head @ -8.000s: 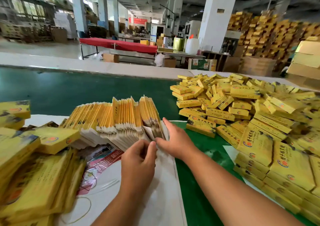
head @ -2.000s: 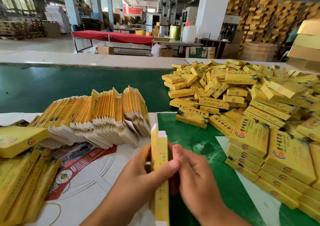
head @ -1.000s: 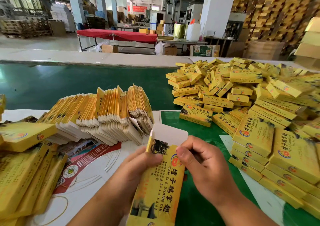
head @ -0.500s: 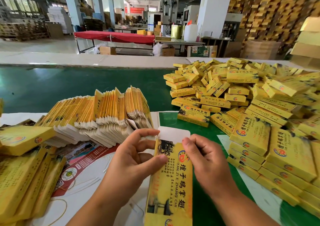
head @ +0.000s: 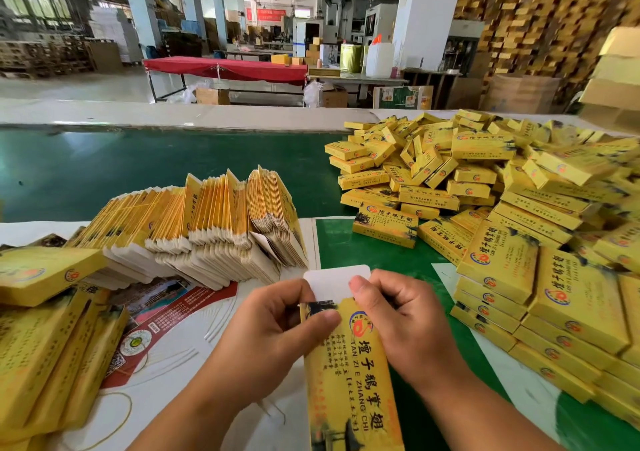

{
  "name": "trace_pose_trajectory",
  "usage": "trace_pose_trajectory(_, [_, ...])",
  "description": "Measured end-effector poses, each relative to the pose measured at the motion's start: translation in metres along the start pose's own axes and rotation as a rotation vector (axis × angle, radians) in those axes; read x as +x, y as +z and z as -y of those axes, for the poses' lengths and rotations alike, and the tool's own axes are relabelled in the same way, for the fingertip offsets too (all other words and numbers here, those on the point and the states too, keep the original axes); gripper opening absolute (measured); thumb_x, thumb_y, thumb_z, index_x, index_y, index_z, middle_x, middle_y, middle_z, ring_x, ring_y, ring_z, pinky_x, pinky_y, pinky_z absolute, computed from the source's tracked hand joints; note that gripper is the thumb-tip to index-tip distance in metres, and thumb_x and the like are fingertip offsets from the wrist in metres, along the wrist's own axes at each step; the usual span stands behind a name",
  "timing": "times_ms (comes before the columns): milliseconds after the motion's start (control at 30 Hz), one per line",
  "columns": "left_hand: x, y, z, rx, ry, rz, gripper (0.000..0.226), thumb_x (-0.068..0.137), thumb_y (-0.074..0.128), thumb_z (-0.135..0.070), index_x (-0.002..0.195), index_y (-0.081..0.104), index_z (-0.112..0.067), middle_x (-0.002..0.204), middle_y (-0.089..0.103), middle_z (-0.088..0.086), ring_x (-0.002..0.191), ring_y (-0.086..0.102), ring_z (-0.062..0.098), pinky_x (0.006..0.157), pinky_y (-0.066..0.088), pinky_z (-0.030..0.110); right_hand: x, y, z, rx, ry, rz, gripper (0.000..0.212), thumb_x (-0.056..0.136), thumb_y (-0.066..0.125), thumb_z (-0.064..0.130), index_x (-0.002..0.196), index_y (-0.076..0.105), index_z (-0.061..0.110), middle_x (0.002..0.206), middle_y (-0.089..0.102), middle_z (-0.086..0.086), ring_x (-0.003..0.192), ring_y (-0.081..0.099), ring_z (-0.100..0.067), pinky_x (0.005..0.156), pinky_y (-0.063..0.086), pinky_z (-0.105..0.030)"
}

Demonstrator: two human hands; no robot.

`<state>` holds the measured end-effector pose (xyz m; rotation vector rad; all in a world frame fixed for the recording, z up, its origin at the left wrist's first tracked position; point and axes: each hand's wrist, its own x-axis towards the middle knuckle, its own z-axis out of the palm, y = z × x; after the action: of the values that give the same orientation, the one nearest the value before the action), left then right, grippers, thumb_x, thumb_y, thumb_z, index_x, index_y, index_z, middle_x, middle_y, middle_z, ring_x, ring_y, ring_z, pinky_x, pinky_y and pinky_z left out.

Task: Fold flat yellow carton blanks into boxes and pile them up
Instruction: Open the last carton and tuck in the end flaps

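While both grip it | carton (head: 349, 378) between left hand (head: 273, 333) and right hand (head: 398, 319) | white flap (head: 332, 282) up

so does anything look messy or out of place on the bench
Mostly the loose heap of folded boxes at the far right: they lie tumbled at all angles, unlike the neat stacks nearer. The row of flat blanks leans but holds together.

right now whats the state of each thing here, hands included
carton in hand: held upright, white end flap still open
left hand: grips the carton's left edge near the top
right hand: pinches the carton's top right, thumb at the flap
flat blanks: unfolded, fanned on edge in a row
finished boxes: folded, heaped loosely on the right
near boxes: folded, stacked flat in layers
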<state>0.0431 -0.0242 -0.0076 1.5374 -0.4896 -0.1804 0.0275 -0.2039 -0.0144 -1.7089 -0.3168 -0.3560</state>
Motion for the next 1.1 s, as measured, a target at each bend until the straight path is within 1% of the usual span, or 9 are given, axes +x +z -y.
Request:
trace_pose_trajectory(100, [-0.001, 0.0, -0.001, 0.06, 0.019, -0.068, 0.016, 0.077, 0.074, -0.035, 0.074, 0.066, -0.021, 0.077, 0.071, 0.019, 0.08, 0.066, 0.046, 0.072, 0.054, 0.059, 0.0, -0.002, -0.001, -0.01, -0.002, 0.033, 0.046, 0.085, 0.061, 0.045, 0.063, 0.053, 0.006, 0.054, 0.047, -0.013, 0.049, 0.042, -0.019, 0.048, 0.036, -0.028])
trace_pose_trajectory(200, [0.0, -0.002, -0.002, 0.022, 0.053, -0.144, 0.037, 0.068, 0.079, -0.039, 0.1, 0.062, -0.034, 0.078, 0.066, 0.02, 0.082, 0.059, 0.055, 0.068, 0.05, 0.068, 0.003, -0.007, 0.001, 0.052, 0.057, 0.042, 0.017, 0.082, 0.071, 0.032, 0.093, 0.064, 0.021, 0.067, 0.059, -0.013, 0.06, 0.058, -0.017, 0.054, 0.046, -0.026])
trace_pose_trajectory(333, [0.003, -0.006, -0.001, -0.02, 0.021, -0.167, 0.077, 0.055, 0.086, -0.047, 0.124, 0.051, -0.044, 0.092, 0.068, 0.023, 0.093, 0.057, 0.057, 0.077, 0.049, 0.069, 0.006, -0.01, -0.003, 0.225, 0.248, 0.138, 0.058, 0.077, 0.076, 0.03, 0.13, 0.051, 0.034, 0.082, 0.075, -0.01, 0.076, 0.073, -0.022, 0.065, 0.055, -0.026])
trace_pose_trajectory(567, [0.005, -0.009, 0.001, -0.053, 0.002, -0.173, 0.034, 0.065, 0.083, -0.026, 0.093, 0.066, -0.029, 0.096, 0.07, 0.011, 0.08, 0.069, 0.043, 0.069, 0.053, 0.066, 0.005, -0.01, 0.004, 0.28, 0.27, 0.247, 0.031, 0.086, 0.07, 0.016, 0.117, 0.069, 0.02, 0.091, 0.076, -0.017, 0.081, 0.075, -0.027, 0.065, 0.057, -0.026])
trace_pose_trajectory(733, [0.004, -0.009, 0.002, -0.032, 0.014, -0.164, 0.026, 0.068, 0.082, -0.024, 0.081, 0.062, -0.014, 0.088, 0.071, 0.009, 0.072, 0.071, 0.04, 0.066, 0.053, 0.066, 0.006, -0.01, 0.005, 0.232, 0.25, 0.212, 0.024, 0.082, 0.075, 0.02, 0.105, 0.074, 0.018, 0.087, 0.076, -0.016, 0.08, 0.075, -0.028, 0.064, 0.058, -0.028])
trace_pose_trajectory(833, [0.005, -0.009, 0.002, -0.016, 0.019, -0.155, 0.025, 0.067, 0.079, -0.025, 0.079, 0.061, -0.011, 0.082, 0.072, 0.005, 0.068, 0.073, 0.026, 0.058, 0.06, 0.045, 0.006, -0.009, 0.005, 0.23, 0.228, 0.212, 0.027, 0.08, 0.076, 0.026, 0.105, 0.075, 0.019, 0.089, 0.076, -0.017, 0.083, 0.075, -0.03, 0.068, 0.059, -0.03])
trace_pose_trajectory(933, [0.003, -0.007, -0.001, -0.023, -0.016, -0.15, 0.033, 0.073, 0.076, -0.044, 0.078, 0.063, -0.014, 0.074, 0.068, 0.003, 0.066, 0.069, 0.018, 0.058, 0.054, 0.024, 0.005, -0.009, 0.003, 0.209, 0.179, 0.21, 0.024, 0.085, 0.072, 0.018, 0.11, 0.074, 0.018, 0.094, 0.076, -0.017, 0.088, 0.074, -0.031, 0.073, 0.059, -0.032])
trace_pose_trajectory(1033, [0.001, -0.004, -0.004, -0.059, -0.106, -0.121, 0.042, 0.076, 0.065, -0.058, 0.077, 0.065, -0.016, 0.071, 0.067, 0.006, 0.068, 0.068, 0.019, 0.06, 0.054, 0.025, 0.003, -0.007, 0.003, 0.142, 0.148, 0.216, 0.024, 0.086, 0.073, 0.022, 0.11, 0.074, 0.024, 0.095, 0.077, -0.011, 0.088, 0.075, -0.026, 0.073, 0.06, -0.031])
trace_pose_trajectory(1100, [0.001, -0.003, -0.005, -0.074, -0.133, -0.124, 0.038, 0.075, 0.065, -0.05, 0.078, 0.065, -0.012, 0.07, 0.067, 0.008, 0.067, 0.066, 0.021, 0.061, 0.054, 0.028, 0.002, -0.007, 0.003, 0.117, 0.143, 0.229, 0.026, 0.083, 0.074, 0.033, 0.109, 0.073, 0.027, 0.095, 0.077, -0.007, 0.088, 0.075, -0.022, 0.072, 0.059, -0.028])
